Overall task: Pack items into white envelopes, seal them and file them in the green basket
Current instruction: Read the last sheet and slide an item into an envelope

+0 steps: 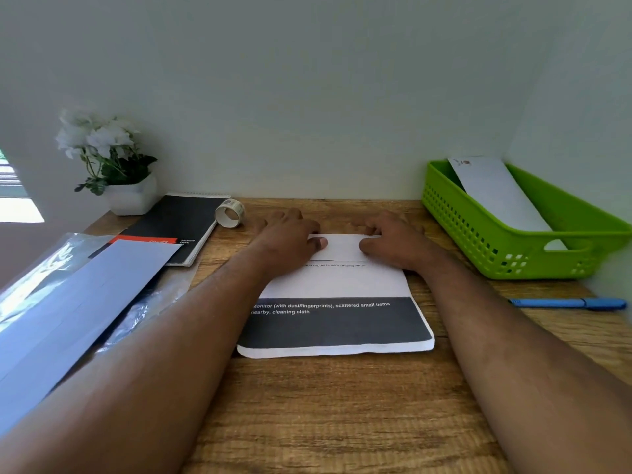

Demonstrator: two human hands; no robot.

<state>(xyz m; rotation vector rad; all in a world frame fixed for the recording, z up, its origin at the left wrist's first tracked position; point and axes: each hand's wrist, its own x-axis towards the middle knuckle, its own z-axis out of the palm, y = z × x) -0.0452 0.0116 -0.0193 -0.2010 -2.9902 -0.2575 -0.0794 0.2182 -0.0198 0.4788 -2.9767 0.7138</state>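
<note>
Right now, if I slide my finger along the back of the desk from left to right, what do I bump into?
White flowerpot → black notebook → tape roll → left hand → right hand → green basket.

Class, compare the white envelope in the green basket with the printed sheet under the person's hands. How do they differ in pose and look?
The envelope leans tilted inside the green basket; the printed sheet lies on the desk, folded.
The envelope looks mostly plain with a small mark near its top; the sheet carries text and a dark band.
No hand touches the envelope; the left hand and right hand press the sheet.
Both are white paper.
</note>
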